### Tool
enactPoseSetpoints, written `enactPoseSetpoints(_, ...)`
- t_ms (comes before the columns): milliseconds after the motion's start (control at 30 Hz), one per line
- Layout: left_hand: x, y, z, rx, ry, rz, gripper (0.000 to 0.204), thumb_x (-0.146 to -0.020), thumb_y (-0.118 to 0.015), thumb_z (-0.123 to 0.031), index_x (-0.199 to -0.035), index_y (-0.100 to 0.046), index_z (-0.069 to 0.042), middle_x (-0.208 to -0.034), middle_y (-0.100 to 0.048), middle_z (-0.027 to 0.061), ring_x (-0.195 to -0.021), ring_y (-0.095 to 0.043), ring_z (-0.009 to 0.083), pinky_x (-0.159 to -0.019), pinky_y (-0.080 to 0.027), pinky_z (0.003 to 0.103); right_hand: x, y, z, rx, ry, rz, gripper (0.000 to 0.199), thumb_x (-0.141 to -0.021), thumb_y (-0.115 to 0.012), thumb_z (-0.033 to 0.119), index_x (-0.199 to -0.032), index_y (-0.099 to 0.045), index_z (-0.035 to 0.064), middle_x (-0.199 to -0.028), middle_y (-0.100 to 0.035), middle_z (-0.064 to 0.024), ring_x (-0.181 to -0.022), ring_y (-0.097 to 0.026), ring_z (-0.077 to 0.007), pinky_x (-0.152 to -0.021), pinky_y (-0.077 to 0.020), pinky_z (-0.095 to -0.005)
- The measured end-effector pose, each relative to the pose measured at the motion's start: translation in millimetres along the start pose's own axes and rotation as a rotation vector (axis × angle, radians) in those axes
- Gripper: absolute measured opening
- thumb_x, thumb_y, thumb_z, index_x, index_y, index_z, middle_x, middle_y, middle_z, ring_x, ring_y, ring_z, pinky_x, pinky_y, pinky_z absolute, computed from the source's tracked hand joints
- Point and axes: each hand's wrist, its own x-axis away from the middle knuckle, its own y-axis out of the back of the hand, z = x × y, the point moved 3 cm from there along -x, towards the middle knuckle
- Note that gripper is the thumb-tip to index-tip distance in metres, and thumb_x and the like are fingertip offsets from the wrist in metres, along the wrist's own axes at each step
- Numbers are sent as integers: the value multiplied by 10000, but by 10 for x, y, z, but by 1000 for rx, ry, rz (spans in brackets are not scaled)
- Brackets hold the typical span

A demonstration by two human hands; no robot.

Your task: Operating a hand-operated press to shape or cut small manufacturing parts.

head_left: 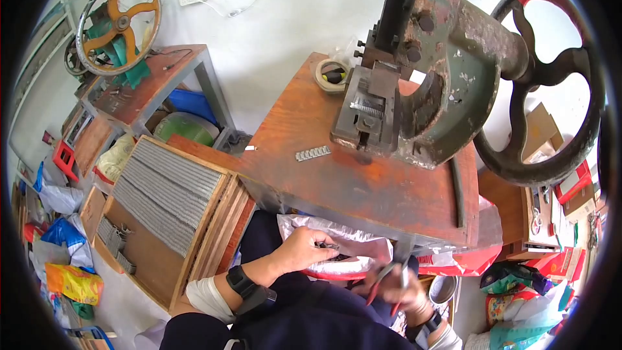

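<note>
My left hand is closed in a pinch around a small dark metal piece, over an open white and red plastic bag below the table edge. To its right, my right hand grips red-handled pliers; both are smeared by motion, and the jaws do not show clearly. On the red-brown table lies a short ribbed metal strip. A heavy green hand press stands on the table, with a metal die block at its base.
At the left, a wooden tray holds long rows of ribbed metal strips. A large handwheel juts out at the right. A tape roll sits behind the die, and a dark bar lies near the table's right edge. Bags crowd both sides.
</note>
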Motion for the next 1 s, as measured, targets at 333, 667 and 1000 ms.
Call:
enactPoseSetpoints(333,-5,-42,-203,-150,-146,53,181,-746,-682,-134,-868,-664,-2,-757,-661,97,-690,-614,140,-667,-473,264,-241,-186,463,1949,180,-159,615,-653,-576,8,-1250,-428,6,-1045,-481,-205,-964,-490,-380,-856,-417,-439)
enactPoseSetpoints(667,-41,-49,-229,-173,-157,124,193,-747,-685,-142,-874,-662,1,-710,-645,100,-653,-598,131,-631,-460,264,-200,-273,609,2057,161,-131,491,-705,-638,111,-1170,-494,50,-979,-501,-147,-892,-516,-318,-764,-442,-415)
enactPoseSetpoints(1000,29,-102,-330,-3,-94,326,171,-755,-684,-144,-845,-657,-1,-664,-626,101,-567,-573,134,-543,-440,267,-77,-428,824,2117,147,17,495,-649,-657,96,-1128,-536,81,-961,-502,-133,-869,-516,-310,-724,-446,-416)
